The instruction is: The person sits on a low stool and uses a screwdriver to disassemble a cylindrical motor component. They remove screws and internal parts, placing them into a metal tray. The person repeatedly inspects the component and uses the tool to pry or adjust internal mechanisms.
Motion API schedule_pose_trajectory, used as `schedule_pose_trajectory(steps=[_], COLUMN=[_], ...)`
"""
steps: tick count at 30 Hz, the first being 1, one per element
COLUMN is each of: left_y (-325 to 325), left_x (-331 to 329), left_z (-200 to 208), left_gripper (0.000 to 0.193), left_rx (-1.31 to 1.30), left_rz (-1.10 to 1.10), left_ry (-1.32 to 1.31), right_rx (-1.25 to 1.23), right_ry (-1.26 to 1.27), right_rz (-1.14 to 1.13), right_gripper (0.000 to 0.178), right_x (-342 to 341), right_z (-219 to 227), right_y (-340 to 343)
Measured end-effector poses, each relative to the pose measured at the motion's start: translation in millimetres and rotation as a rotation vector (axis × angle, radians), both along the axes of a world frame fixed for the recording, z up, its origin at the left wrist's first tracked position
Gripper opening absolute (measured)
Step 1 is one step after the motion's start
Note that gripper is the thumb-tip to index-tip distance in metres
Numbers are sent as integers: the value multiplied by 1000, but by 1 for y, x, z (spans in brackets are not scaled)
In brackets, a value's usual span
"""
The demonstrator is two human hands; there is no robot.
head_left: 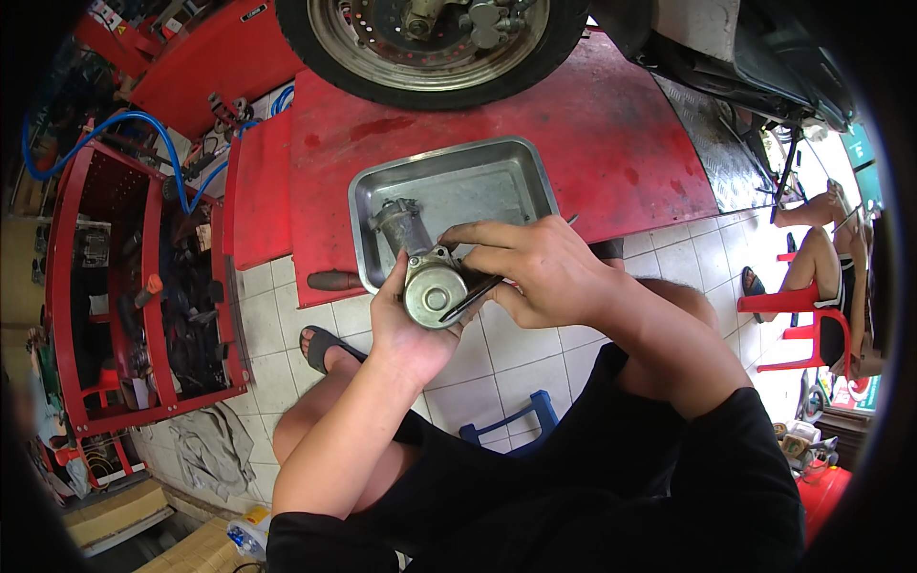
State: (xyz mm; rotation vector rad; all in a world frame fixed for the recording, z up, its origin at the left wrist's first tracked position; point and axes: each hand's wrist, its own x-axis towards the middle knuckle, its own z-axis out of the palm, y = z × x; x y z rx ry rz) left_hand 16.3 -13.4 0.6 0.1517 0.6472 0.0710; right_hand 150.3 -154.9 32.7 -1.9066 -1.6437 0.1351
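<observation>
Slip risk: sideways force from the right hand (546, 271), closed on a dark slim tool (470, 300) (probably; fingers mask it), could twist the metal part (436, 289) loose. Left hand's (413, 342) grip cups that part, round end above the palm. Tray (478, 181) just beyond, on red worktop (621, 167).
</observation>
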Motion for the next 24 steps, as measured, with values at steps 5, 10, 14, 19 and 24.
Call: schedule_pose_trajectory(steps=[5, 10, 14, 19, 24], left_y=[3, 3, 0, 1, 5], left_x=[-2, -2, -1, -2, -6], left_z=[-6, -7, 1, 0, -11], left_gripper=[47, 49, 50, 51, 51], left_rx=[23, 6, 26, 6, -47], left_rz=[-31, -18, -21, 6, -23], left_ry=[-30, -23, -16, -27, -106], right_rx=[50, 68, 60, 70, 74], right_ry=[64, 72, 64, 129, 199], right_rz=[22, 27, 18, 38, 32], right_gripper=[19, 19, 20, 20, 17], right_x=[1, 2, 0, 3, 0], right_z=[-1, -3, -2, 0, -3], right_y=[0, 0, 1, 0, 2])
